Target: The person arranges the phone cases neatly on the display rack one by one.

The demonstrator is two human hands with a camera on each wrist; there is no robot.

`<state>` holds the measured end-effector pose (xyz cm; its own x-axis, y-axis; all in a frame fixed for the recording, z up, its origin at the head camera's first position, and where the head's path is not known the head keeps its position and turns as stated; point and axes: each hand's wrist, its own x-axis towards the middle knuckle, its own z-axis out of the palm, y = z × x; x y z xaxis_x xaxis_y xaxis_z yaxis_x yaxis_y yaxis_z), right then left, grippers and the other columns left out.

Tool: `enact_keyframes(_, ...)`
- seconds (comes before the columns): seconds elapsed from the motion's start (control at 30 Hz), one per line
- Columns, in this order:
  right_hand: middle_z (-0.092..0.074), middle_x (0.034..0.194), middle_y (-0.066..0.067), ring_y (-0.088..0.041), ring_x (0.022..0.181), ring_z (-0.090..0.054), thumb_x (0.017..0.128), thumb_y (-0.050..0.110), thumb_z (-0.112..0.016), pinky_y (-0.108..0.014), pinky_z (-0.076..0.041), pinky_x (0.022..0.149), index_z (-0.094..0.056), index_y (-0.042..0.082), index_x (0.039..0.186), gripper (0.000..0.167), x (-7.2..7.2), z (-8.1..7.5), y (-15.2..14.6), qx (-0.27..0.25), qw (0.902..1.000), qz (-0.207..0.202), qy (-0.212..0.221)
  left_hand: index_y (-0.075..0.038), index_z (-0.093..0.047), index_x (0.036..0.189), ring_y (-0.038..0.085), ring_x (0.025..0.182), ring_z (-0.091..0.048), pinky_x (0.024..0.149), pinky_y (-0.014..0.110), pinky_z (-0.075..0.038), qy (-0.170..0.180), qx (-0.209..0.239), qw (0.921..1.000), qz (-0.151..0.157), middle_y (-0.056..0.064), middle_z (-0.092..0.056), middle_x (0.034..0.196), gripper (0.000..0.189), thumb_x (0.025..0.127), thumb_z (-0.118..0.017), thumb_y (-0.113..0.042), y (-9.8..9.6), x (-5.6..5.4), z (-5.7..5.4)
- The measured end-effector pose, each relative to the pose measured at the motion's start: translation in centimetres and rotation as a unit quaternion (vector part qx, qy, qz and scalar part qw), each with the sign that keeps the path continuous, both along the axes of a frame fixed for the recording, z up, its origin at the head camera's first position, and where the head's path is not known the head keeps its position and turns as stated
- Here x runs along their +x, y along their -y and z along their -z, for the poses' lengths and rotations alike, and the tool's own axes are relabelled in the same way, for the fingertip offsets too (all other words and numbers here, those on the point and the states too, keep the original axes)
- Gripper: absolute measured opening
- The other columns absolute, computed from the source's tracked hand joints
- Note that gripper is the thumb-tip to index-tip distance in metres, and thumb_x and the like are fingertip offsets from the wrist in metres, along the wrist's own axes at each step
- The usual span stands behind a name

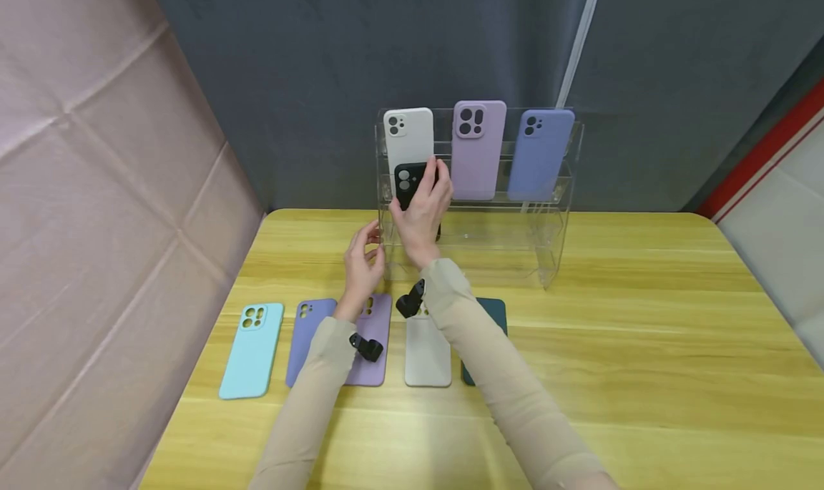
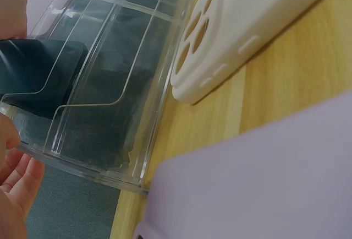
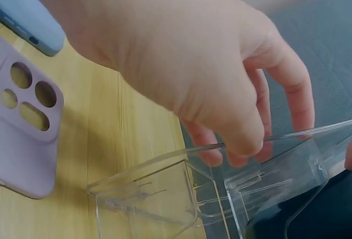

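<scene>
My right hand holds a black phone case at the left end of a clear acrylic display rack. In the left wrist view, part of the dark case shows through the rack's clear panel. At the rack's left side, my left hand grips the panel edge. The right wrist view shows that hand with its thumb at the edge and its fingers beyond the panel. Behind the black case stands a white case, partly covered.
A lilac case and a blue case stand on the rack's top tier. On the wooden table lie turquoise, blue-violet, purple, off-white and dark green cases. A grey curtain hangs behind.
</scene>
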<state>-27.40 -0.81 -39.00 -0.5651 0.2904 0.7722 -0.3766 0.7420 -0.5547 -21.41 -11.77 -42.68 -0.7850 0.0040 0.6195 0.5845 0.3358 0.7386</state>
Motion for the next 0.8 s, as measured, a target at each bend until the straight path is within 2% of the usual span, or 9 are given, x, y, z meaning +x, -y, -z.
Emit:
enact_keyframes(0.1,-0.031,0.136,-0.025,-0.037,0.123,-0.031,0.071,0.011,-0.078,-0.043,-0.027,0.109,-0.030,-0.007,0.141,0.087,0.0,-0.1,0.1,0.003,1.0000,0.004,0.001,0.016,-0.050,0.121,0.049,0.090,-0.056,0.072,0.054,-0.055,-0.001,0.001,1.0000,0.002,0.037,-0.053,0.103,0.039,0.081,-0.050,0.021,0.1,-0.3,0.4)
enact_keyframes(0.3,-0.031,0.138,-0.023,-0.036,0.124,-0.031,0.072,0.012,-0.077,-0.042,-0.028,0.108,-0.029,-0.006,0.141,0.086,0.1,-0.3,0.7,-0.001,0.9999,0.005,0.011,0.009,-0.051,0.124,0.043,0.093,-0.058,0.073,0.051,-0.056,0.006,0.005,1.0000,-0.002,0.030,-0.055,0.106,0.041,0.084,-0.053,0.016,0.5,-2.0,2.8)
enact_keyframes(0.43,-0.029,0.139,-0.021,-0.035,0.125,-0.030,0.073,0.012,-0.077,-0.041,-0.027,0.109,-0.029,-0.005,0.142,0.085,0.2,-0.3,1.0,-0.003,0.9998,0.005,0.019,0.003,-0.053,0.126,0.035,0.095,-0.059,0.076,0.045,-0.057,0.020,0.000,0.9998,-0.005,0.024,-0.057,0.108,0.041,0.085,-0.054,0.012,0.7,-2.2,3.2)
enact_keyframes(0.5,-0.029,0.140,-0.021,-0.034,0.125,-0.030,0.074,0.012,-0.077,-0.041,-0.027,0.110,-0.028,-0.004,0.142,0.085,0.2,-0.4,1.1,-0.004,0.9997,0.003,0.022,0.002,-0.053,0.126,0.034,0.095,-0.059,0.076,0.044,-0.057,0.023,0.001,0.9997,-0.003,0.023,-0.057,0.109,0.042,0.086,-0.054,0.012,0.8,-2.2,3.2)
enact_keyframes(0.6,-0.028,0.141,-0.021,-0.034,0.126,-0.029,0.075,0.012,-0.076,-0.040,-0.026,0.110,-0.027,-0.004,0.143,0.085,0.3,-0.4,1.0,-0.004,0.9997,-0.001,0.025,0.005,-0.052,0.126,0.039,0.095,-0.059,0.075,0.048,-0.056,0.016,0.005,0.9999,0.000,0.027,-0.056,0.108,0.041,0.085,-0.054,0.013,0.6,-2.0,2.8)
enact_keyframes(0.8,-0.023,0.143,-0.022,-0.034,0.131,-0.026,0.075,0.016,-0.079,-0.039,-0.024,0.113,-0.025,-0.003,0.144,0.090,0.8,-0.4,0.4,0.008,0.9991,-0.025,0.033,0.014,-0.050,0.121,0.048,0.092,-0.056,0.073,0.054,-0.055,0.006,0.006,0.9999,0.007,0.034,-0.054,0.105,0.039,0.083,-0.050,0.020,0.2,-0.4,0.6)
